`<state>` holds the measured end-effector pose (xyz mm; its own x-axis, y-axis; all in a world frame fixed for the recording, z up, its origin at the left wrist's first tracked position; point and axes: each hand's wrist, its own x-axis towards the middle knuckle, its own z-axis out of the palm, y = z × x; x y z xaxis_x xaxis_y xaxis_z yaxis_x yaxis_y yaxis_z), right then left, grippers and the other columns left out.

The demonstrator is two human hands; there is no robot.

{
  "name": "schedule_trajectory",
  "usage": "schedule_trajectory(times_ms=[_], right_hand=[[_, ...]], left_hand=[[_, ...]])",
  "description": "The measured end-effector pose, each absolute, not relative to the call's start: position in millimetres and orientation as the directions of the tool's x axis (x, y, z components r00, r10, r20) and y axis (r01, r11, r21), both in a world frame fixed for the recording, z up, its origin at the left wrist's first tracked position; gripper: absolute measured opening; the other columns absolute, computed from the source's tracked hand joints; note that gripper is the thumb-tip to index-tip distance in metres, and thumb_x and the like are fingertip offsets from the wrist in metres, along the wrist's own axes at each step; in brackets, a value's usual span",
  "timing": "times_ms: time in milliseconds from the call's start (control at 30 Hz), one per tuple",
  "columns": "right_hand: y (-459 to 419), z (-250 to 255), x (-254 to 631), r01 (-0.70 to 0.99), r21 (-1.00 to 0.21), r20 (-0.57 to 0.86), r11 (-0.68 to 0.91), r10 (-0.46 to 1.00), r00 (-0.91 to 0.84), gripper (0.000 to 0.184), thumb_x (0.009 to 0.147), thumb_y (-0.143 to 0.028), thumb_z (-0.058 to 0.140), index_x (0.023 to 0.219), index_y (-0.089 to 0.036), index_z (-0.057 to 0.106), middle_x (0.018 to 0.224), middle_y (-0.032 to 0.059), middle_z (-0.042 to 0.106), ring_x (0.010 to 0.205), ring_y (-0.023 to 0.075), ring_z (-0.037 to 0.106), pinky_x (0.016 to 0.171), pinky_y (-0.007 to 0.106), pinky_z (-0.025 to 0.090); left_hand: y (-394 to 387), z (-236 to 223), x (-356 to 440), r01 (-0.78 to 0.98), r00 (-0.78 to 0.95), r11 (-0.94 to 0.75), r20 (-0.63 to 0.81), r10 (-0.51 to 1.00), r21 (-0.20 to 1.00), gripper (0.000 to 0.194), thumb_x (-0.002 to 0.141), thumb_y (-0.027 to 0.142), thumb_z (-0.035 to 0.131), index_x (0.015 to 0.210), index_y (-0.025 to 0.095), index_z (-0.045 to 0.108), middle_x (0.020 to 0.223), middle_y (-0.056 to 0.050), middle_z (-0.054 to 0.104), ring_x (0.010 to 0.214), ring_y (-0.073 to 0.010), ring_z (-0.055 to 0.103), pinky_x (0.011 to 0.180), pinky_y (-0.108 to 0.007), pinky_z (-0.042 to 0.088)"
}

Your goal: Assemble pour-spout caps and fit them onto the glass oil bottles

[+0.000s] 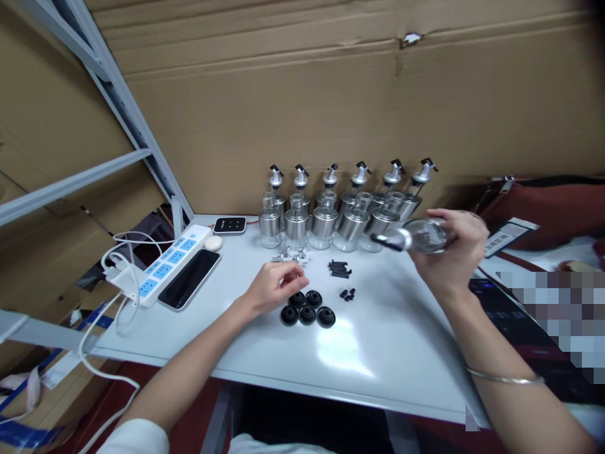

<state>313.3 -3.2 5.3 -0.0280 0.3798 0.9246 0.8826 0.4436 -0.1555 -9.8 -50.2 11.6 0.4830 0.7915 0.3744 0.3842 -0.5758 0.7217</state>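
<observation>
My right hand [456, 249] grips a clear glass oil bottle [428, 235] tilted onto its side above the table. Its silver-and-black pourer [394, 240] points left. My left hand [278, 284] is curled just over the black round caps [307, 314], thumb and fingertips close together; whether anything is between them is hidden. Behind it lie silver pourer heads [293, 255]. To its right are small black levers [339, 269] and tiny black stoppers [347, 294]. At the back stands a row of steel-banded glass bottles [325, 222] without pourers, and behind them bottles with pourers [361, 170].
On the left lie a power strip [163, 271] with plugged-in white cables, a phone [190, 279], a white round object [214, 243] and a small black display device [230, 226]. A reddish-brown bag [558, 211] sits at right. Cardboard [307, 113] walls the back; a metal frame [127, 120] rises at left.
</observation>
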Motion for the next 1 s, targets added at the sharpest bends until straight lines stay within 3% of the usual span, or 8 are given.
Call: schedule_trajectory(times_ms=[133, 300, 400, 567, 667, 800, 867, 1000], right_hand=[[-27, 22, 272, 0.869, 0.269, 0.935, 0.415, 0.102, -0.339, 0.027, 0.08, -0.016, 0.063, 0.103, -0.027, 0.055, 0.1, 0.0033, 0.068, 0.1, 0.0218, 0.062, 0.092, 0.041, 0.041], [-37, 17, 245, 0.832, 0.318, 0.902, 0.455, 0.126, -0.413, 0.02, 0.084, -0.016, 0.061, 0.097, -0.032, 0.063, 0.098, -0.0012, 0.07, 0.096, 0.0171, 0.062, 0.092, 0.037, 0.039], [-35, 15, 251, 0.854, 0.163, 0.876, 0.493, 0.327, -0.356, 0.012, 0.086, -0.024, 0.058, 0.088, -0.032, 0.066, 0.095, -0.0005, 0.071, 0.096, 0.0194, 0.061, 0.091, 0.041, 0.038], [-33, 22, 262, 0.859, -0.106, 0.749, 0.501, 0.608, -0.263, 0.009, 0.083, -0.033, 0.057, 0.08, -0.032, 0.065, 0.094, 0.0018, 0.07, 0.097, 0.0247, 0.06, 0.093, 0.05, 0.036], [-29, 23, 269, 0.836, -0.143, 0.765, 0.53, 0.595, -0.246, 0.007, 0.076, -0.032, 0.062, 0.083, -0.031, 0.063, 0.096, 0.0033, 0.069, 0.098, 0.0263, 0.06, 0.095, 0.051, 0.036], [-14, 16, 299, 0.86, -0.262, 0.877, 0.437, 0.48, 0.023, 0.045, 0.062, -0.032, 0.07, 0.103, -0.023, 0.055, 0.1, 0.0089, 0.062, 0.097, 0.0297, 0.059, 0.09, 0.047, 0.041], [-6, 12, 317, 0.838, -0.46, 0.846, 0.294, 0.431, 0.314, 0.064, 0.058, -0.035, 0.072, 0.113, -0.019, 0.045, 0.11, 0.0125, 0.054, 0.101, 0.0305, 0.056, 0.091, 0.045, 0.041], [6, 2, 335, 0.738, -0.643, 0.699, 0.206, 0.551, 0.456, 0.068, 0.062, -0.041, 0.073, 0.113, -0.017, 0.035, 0.121, 0.019, 0.043, 0.115, 0.0303, 0.046, 0.101, 0.043, 0.033]], left_hand=[[-59, 12, 3, 0.175, 0.56, -0.356, 0.205, 0.803, 0.918, 0.062, 0.078, 0.074, 0.044, 0.078, 0.014, 0.059, 0.063, -0.001, 0.056, 0.057, -0.0106, 0.049, 0.055, -0.022, 0.038], [-65, 17, 12, 0.115, 0.616, -0.066, -0.019, 0.787, 0.991, 0.057, 0.08, 0.068, 0.046, 0.069, 0.013, 0.055, 0.054, 0.003, 0.047, 0.046, -0.0061, 0.038, 0.047, -0.02, 0.03], [-68, 22, 15, 0.12, 0.646, -0.035, -0.051, 0.762, 0.992, 0.052, 0.081, 0.064, 0.049, 0.063, 0.015, 0.049, 0.049, 0.006, 0.039, 0.043, -0.0053, 0.032, 0.044, -0.021, 0.024], [-70, 28, 17, 0.224, 0.641, -0.291, 0.084, 0.763, 0.93, 0.051, 0.088, 0.059, 0.041, 0.064, 0.015, 0.051, 0.053, 0.004, 0.04, 0.049, -0.0068, 0.035, 0.048, -0.021, 0.028], [-70, 26, 10, 0.356, 0.66, -0.602, 0.264, 0.704, 0.715, 0.048, 0.095, 0.05, 0.034, 0.068, 0.015, 0.055, 0.06, 0.001, 0.051, 0.057, -0.0091, 0.047, 0.055, -0.021, 0.035], [-65, 19, -6, 0.485, 0.627, -0.831, 0.555, 0.548, 0.272, 0.04, 0.098, 0.039, 0.034, 0.078, 0.015, 0.059, 0.065, -0.002, 0.06, 0.056, -0.0101, 0.054, 0.053, -0.021, 0.037], [-62, 15, -12, 0.517, 0.557, -0.838, 0.674, 0.486, 0.176, 0.033, 0.098, 0.034, 0.037, 0.083, 0.015, 0.06, 0.068, -0.002, 0.064, 0.054, -0.0095, 0.055, 0.052, -0.021, 0.039], [-59, 9, -14, 0.503, 0.525, -0.857, 0.75, 0.401, 0.106, 0.02, 0.094, 0.028, 0.047, 0.094, 0.014, 0.061, 0.08, -0.005, 0.07, 0.064, -0.0107, 0.063, 0.059, -0.021, 0.046]])
